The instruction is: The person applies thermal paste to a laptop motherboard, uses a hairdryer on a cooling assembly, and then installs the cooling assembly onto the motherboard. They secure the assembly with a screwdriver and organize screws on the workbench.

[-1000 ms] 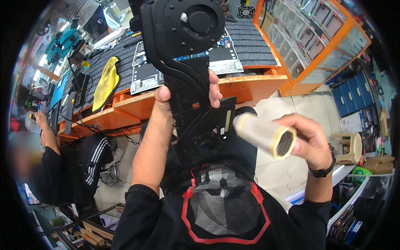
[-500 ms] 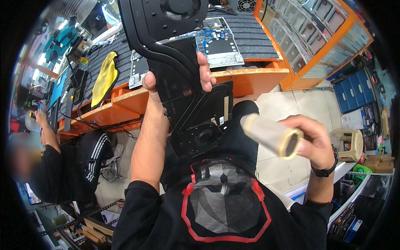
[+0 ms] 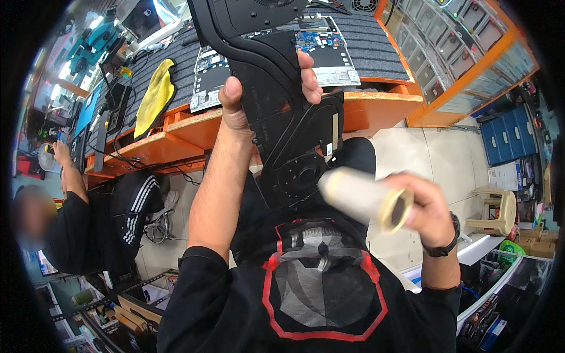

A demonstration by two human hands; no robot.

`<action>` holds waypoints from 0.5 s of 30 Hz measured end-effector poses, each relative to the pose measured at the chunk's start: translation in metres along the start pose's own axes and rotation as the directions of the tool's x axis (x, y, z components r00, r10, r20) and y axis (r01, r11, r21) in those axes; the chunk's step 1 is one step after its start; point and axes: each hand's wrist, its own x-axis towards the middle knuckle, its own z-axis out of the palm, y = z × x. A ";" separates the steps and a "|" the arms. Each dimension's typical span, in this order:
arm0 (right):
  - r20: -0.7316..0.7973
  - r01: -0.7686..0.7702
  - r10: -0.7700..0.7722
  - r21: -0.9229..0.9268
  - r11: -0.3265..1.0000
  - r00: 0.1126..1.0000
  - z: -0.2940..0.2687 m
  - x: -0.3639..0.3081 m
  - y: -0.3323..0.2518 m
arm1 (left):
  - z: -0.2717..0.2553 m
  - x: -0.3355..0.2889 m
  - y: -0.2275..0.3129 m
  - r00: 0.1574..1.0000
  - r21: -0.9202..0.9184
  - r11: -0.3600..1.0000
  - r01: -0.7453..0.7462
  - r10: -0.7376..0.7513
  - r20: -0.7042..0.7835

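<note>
My left hand (image 3: 235, 109) grips a black laptop heatsink assembly (image 3: 273, 97), thumb on one edge and fingers round the other. Curved heat pipes run along it. One fan (image 3: 306, 172) sits at its lower end above my lap; the other fan is partly cut off by the top edge. In my right hand (image 3: 428, 209) is a beige cylindrical tool (image 3: 359, 194) with pale yellow rims and a dark round end, blurred by motion. Its narrower end points toward the lower fan, and whether they touch I cannot tell. An opened laptop base (image 3: 341, 62) with a blue circuit board lies behind.
The workbench (image 3: 376, 109) has a grey ribbed mat and an orange edge. A yellow cloth (image 3: 156, 100) lies on its left part. Another person (image 3: 70, 235) sits at the left. A glass display cabinet (image 3: 459, 65), blue drawers (image 3: 509, 135) and a cream stool (image 3: 500, 212) stand at the right.
The heatsink assembly and my left hand have shifted right and slightly up in view. My right hand has brought the cylindrical tool left, closer to the lower fan. The view has turned slightly.
</note>
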 end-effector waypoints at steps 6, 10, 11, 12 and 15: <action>0.089 -0.020 0.029 -0.101 0.995 0.996 0.008 0.001 -0.002 | -0.005 -0.001 0.002 0.999 0.047 0.998 -0.032 0.033 -0.024; -0.043 0.014 -0.010 0.084 0.996 0.999 0.001 0.006 0.007 | -0.007 0.004 0.001 0.999 0.174 0.985 -0.020 0.025 -0.028; 0.041 -0.022 0.021 0.025 0.999 0.999 0.006 0.010 0.001 | -0.004 0.003 0.001 0.998 0.223 0.975 -0.008 0.020 -0.055; 0.123 -0.054 0.059 -0.037 0.998 0.991 0.013 0.015 -0.005 | -0.003 0.001 0.001 0.996 0.271 0.963 0.005 0.018 -0.084; -0.058 0.058 -0.054 0.079 0.995 0.997 0.006 0.017 -0.003 | -0.003 0.001 0.000 0.999 0.217 0.976 0.003 0.004 -0.035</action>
